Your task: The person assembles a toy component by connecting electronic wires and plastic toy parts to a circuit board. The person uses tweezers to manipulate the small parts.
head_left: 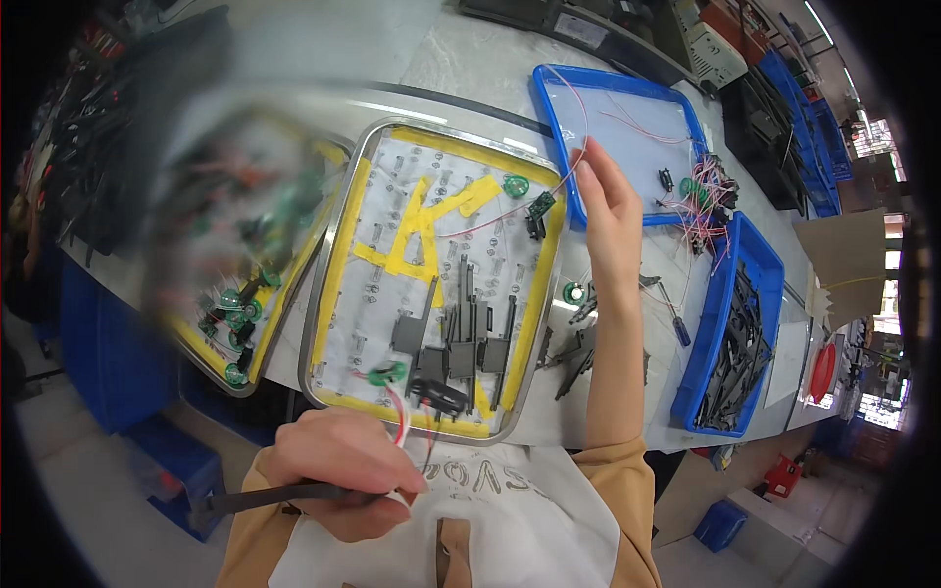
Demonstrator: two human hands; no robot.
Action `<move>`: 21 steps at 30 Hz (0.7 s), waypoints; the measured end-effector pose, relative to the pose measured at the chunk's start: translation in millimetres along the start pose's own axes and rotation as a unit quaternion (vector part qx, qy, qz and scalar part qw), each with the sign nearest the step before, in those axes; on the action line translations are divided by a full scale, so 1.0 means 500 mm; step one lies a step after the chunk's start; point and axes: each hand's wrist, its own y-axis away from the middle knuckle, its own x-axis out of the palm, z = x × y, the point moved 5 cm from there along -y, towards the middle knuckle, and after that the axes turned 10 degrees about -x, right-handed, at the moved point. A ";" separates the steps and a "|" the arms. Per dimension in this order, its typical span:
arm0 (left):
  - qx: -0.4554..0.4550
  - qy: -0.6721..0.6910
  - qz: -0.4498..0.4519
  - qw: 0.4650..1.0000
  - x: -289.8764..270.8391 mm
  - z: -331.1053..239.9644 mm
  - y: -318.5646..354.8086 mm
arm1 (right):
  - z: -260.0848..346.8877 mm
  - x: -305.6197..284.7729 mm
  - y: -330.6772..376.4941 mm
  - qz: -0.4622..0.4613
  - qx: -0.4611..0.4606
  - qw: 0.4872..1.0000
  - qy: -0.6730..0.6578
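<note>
Low in front of me, my left hand is closed around a dark narrow strip, with red and white wires at its fingers. Those wires run to a small green round part; a black plastic piece lies close by, over the tray's near edge. My right hand reaches past the tray's right side, thumb and fingers pinched at a thin pink wire. Beside that wire, on the metal tray, are a green disc and a small black part.
Several dark grey plastic pieces lie on the tray. Left of it, a second tray holds green discs, partly blurred. Rightward are a blue tray, a tangle of wires, a screwdriver and a blue bin of black parts.
</note>
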 end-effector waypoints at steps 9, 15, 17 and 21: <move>-0.107 0.203 0.003 0.973 0.027 0.081 -0.004 | 0.180 0.062 0.266 0.426 -0.084 0.900 -0.039; -0.342 0.235 -0.085 0.906 0.020 0.164 -0.010 | 0.128 0.013 0.286 0.195 -0.006 0.980 -0.043; -0.352 0.208 -0.081 0.909 0.024 0.177 -0.007 | 0.129 0.010 0.287 0.160 0.010 0.986 -0.035; -0.330 0.110 -0.062 0.936 0.039 0.179 0.009 | 0.142 0.012 0.281 0.130 -0.027 0.984 0.116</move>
